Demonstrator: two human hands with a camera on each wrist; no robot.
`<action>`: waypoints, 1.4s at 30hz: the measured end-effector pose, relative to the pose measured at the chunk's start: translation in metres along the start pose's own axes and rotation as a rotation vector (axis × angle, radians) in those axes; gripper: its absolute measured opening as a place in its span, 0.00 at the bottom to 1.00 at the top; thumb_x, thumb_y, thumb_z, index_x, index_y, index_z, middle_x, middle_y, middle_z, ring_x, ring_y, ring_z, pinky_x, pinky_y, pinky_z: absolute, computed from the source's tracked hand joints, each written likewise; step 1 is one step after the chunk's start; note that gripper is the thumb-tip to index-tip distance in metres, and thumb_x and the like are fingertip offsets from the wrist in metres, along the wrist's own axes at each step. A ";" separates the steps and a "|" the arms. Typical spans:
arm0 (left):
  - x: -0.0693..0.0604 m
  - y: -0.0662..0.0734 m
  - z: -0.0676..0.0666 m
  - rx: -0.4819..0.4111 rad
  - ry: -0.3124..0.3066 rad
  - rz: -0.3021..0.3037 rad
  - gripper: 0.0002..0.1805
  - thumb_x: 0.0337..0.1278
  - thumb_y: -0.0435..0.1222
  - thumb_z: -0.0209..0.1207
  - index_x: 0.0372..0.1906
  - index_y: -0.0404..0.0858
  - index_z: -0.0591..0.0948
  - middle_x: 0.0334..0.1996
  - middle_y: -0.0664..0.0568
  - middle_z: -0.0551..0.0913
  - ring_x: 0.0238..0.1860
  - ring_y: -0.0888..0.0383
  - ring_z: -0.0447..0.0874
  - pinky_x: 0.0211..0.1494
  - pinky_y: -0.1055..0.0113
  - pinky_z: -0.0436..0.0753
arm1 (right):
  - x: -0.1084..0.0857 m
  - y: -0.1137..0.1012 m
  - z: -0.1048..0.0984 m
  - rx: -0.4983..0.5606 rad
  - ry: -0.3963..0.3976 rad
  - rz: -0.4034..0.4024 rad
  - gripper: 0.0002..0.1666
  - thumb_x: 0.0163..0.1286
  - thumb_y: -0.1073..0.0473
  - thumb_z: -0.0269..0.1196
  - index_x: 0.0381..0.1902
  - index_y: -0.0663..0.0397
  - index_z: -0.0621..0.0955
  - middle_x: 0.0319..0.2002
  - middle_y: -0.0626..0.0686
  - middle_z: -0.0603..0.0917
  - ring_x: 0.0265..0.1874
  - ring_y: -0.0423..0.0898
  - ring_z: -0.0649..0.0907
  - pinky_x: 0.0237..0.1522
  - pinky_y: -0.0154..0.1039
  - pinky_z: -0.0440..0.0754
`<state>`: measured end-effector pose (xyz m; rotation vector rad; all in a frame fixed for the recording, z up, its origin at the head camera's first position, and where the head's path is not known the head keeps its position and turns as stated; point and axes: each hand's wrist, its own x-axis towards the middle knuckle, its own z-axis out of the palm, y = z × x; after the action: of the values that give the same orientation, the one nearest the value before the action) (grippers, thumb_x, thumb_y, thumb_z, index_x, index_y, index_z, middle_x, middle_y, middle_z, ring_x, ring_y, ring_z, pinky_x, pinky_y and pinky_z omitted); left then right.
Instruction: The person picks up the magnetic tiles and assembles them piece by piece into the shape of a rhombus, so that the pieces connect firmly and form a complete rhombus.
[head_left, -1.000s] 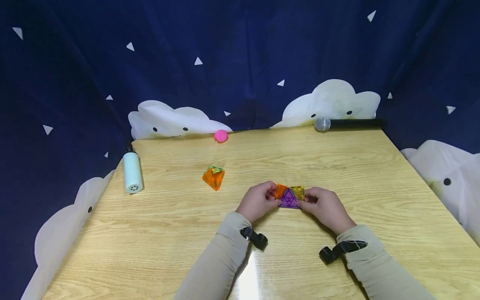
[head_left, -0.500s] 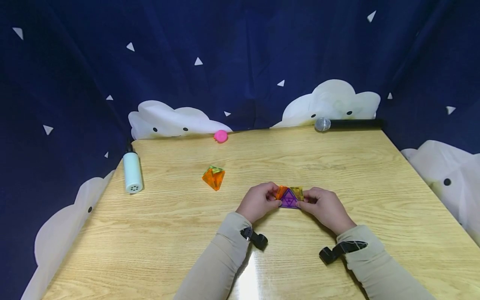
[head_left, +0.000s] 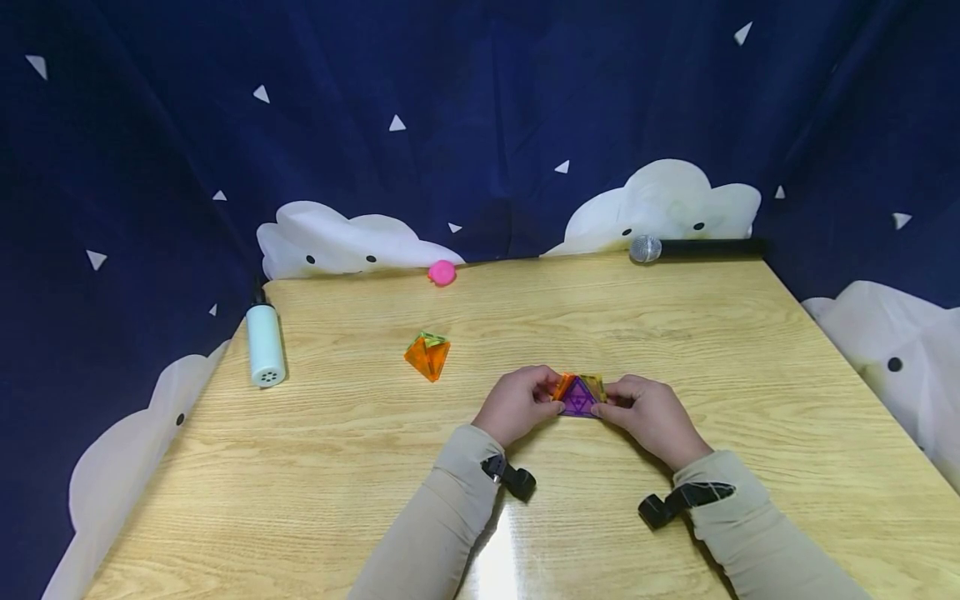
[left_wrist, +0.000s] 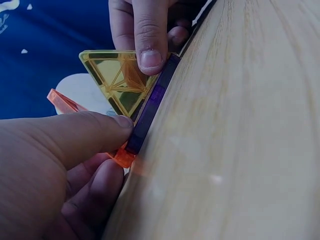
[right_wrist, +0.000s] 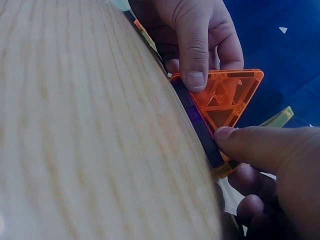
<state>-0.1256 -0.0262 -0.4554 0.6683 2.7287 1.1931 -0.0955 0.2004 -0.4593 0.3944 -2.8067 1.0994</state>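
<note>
In the head view, a purple triangular magnetic tile (head_left: 578,403) lies on the table between my hands. An orange triangular tile (head_left: 563,386) leans up along its left side, and a yellow triangular tile (head_left: 595,384) along its right. My left hand (head_left: 519,406) pinches the orange tile, thumb at the purple tile's near corner. On the other side, my right hand (head_left: 651,417) pinches the yellow tile the same way. Both wrist views show the orange tile (right_wrist: 230,95) and the yellow tile (left_wrist: 112,75) tilted up from the purple tile's edge (left_wrist: 152,107). Fingers partly cover their outer faces.
An orange and green pyramid of tiles (head_left: 427,357) stands left of my hands. A pale mint bottle (head_left: 266,346) lies at the table's left edge. A small pink round object (head_left: 442,272) and a black microphone (head_left: 705,248) lie along the back edge by the curtain.
The orange and yellow tiles have tilted further up and inward over the purple tile. Both hands have drawn very slightly closer together, keeping hold. Everything else stays put.
</note>
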 end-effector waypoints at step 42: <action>-0.002 0.003 -0.002 0.050 -0.029 0.036 0.18 0.59 0.40 0.70 0.55 0.48 0.85 0.44 0.59 0.82 0.39 0.66 0.78 0.46 0.72 0.76 | 0.000 0.002 0.003 0.003 -0.029 0.017 0.26 0.60 0.54 0.75 0.55 0.54 0.83 0.35 0.44 0.81 0.29 0.42 0.74 0.32 0.36 0.71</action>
<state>-0.1232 -0.0262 -0.4521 0.7383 2.7417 1.1170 -0.0960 0.1998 -0.4632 0.3907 -2.8390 1.1104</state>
